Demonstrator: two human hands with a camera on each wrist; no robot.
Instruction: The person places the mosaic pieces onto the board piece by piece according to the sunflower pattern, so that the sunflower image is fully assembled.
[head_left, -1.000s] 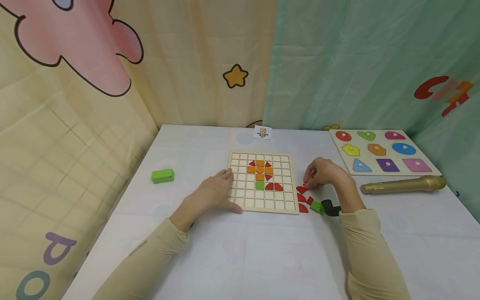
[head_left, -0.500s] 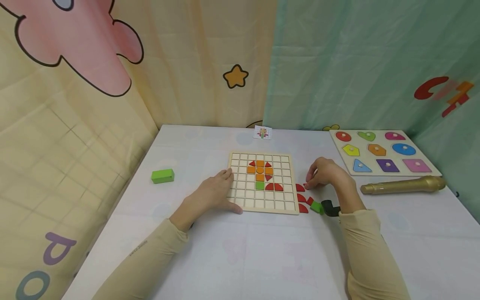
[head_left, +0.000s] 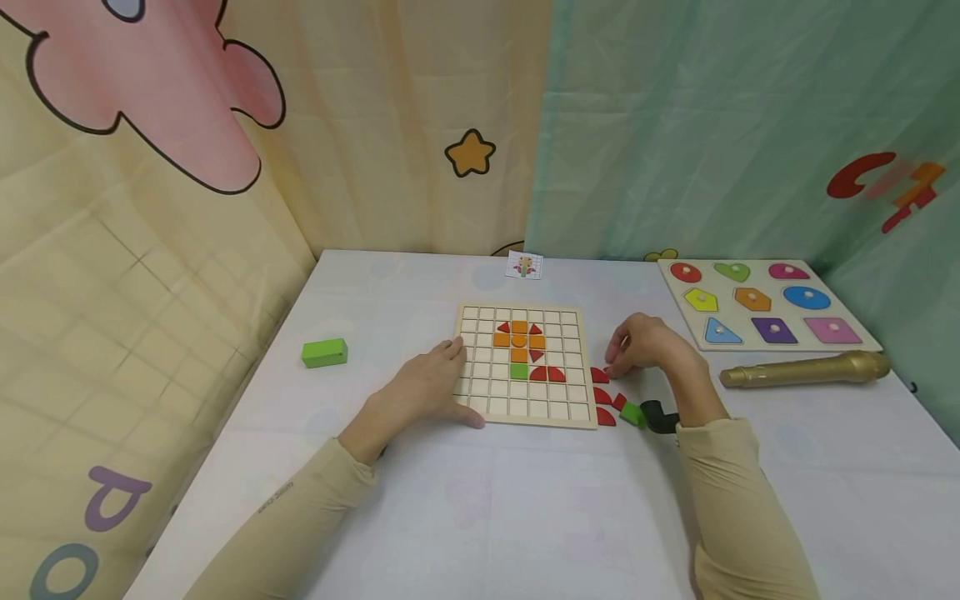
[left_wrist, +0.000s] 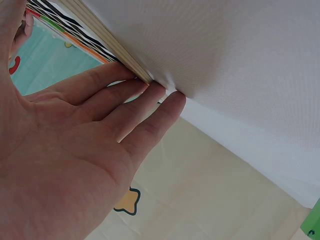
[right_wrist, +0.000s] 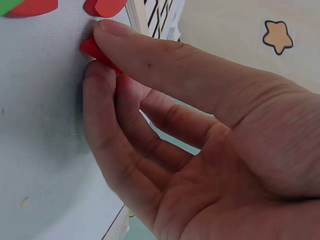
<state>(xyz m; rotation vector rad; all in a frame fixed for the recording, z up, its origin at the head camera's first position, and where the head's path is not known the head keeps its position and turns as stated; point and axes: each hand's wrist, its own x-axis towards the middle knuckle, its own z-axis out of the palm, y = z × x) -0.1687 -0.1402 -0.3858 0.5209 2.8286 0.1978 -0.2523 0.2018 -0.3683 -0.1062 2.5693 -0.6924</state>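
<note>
A wooden grid board (head_left: 495,406) lies mid-table, with orange, red and green pieces set in its cells. My left hand (head_left: 427,385) rests along its left edge, fingers extended; in the left wrist view, the fingertips (left_wrist: 172,99) meet the edge at the table. Just right of the board, my right hand (head_left: 643,343) pinches a small red piece (right_wrist: 99,53) between thumb and index finger, low over the table. Its full shape is partly covered by the fingers. Several red half-circle pieces (head_left: 602,396) lie along the board's right edge, close to that hand.
A green block piece (head_left: 632,414) and a black curved object (head_left: 660,417) lie below the right hand. Further right are a gold microphone-like stick (head_left: 806,370) and a shape puzzle board (head_left: 757,340). A green block (head_left: 325,353) sits left; a pattern card (head_left: 524,265) lies behind.
The topmost red half-circle beside the board has turned and shifted slightly left, in line with the others. My right hand has barely moved; the left hand stays on the board's edge.
</note>
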